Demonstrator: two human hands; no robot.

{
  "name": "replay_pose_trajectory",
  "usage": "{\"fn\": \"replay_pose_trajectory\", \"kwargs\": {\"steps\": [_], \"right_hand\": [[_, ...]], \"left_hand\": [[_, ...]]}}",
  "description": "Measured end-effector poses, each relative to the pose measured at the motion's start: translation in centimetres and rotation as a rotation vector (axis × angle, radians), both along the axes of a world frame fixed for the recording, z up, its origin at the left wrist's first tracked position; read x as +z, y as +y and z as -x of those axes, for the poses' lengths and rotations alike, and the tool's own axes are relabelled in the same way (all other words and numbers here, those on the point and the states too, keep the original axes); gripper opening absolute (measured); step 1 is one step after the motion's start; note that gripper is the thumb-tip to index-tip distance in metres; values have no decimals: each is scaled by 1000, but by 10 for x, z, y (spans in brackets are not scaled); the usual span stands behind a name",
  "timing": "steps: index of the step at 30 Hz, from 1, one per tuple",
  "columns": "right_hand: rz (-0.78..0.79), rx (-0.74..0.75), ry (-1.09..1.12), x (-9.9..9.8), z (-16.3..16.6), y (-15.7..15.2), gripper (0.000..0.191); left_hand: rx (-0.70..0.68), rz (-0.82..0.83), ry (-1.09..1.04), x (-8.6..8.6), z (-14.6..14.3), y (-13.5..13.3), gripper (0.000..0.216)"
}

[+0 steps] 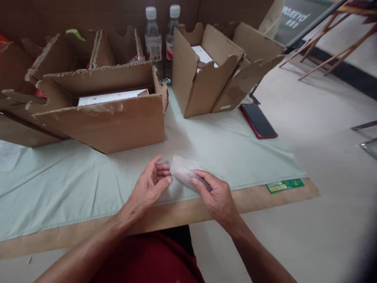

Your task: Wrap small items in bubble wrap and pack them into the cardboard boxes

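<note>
A small bundle in whitish, see-through bubble wrap (185, 169) is held just above the cloth near the table's front edge. What lies inside the wrap is hard to make out; a darker end shows by the right palm. My right hand (216, 192) is closed round the bundle's right end, thumb on top. My left hand (153, 179) is at the bundle's left end, palm turned inward, fingers apart and partly curled. Its fingertips are very near the wrap; whether they touch it I cannot tell.
A cardboard box (103, 127) holding a white box (113, 96) stands at left. More cardboard bins (188, 86) line the back, with two plastic bottles (153, 43) between. A red-edged phone (259, 120) lies at right, a green card (285, 185) on the front edge.
</note>
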State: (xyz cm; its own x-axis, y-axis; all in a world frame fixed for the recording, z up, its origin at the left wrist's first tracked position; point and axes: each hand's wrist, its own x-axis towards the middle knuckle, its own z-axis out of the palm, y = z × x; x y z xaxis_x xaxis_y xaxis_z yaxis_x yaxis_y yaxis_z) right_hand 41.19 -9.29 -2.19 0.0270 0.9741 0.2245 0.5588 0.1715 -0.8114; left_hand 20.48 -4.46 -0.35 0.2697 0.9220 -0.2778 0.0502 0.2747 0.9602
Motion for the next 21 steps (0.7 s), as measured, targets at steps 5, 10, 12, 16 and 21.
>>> {"fn": "replay_pose_trajectory", "kwargs": {"steps": [5, 10, 12, 16, 21], "right_hand": [[238, 22, 366, 6, 21, -8, 21], [17, -15, 162, 8, 27, -10, 15], [-86, -45, 69, 11, 22, -9, 15], [80, 104, 163, 26, 15, -4, 49], [328, 244, 327, 41, 32, 2, 49]], "left_hand": [[122, 165, -309, -2, -15, -24, 91], [111, 101, -351, 4, -14, -26, 94], [60, 73, -282, 9, -6, -24, 92], [-106, -22, -144, 23, 8, -24, 86], [-199, -303, 79, 32, 15, -28, 70]]}}
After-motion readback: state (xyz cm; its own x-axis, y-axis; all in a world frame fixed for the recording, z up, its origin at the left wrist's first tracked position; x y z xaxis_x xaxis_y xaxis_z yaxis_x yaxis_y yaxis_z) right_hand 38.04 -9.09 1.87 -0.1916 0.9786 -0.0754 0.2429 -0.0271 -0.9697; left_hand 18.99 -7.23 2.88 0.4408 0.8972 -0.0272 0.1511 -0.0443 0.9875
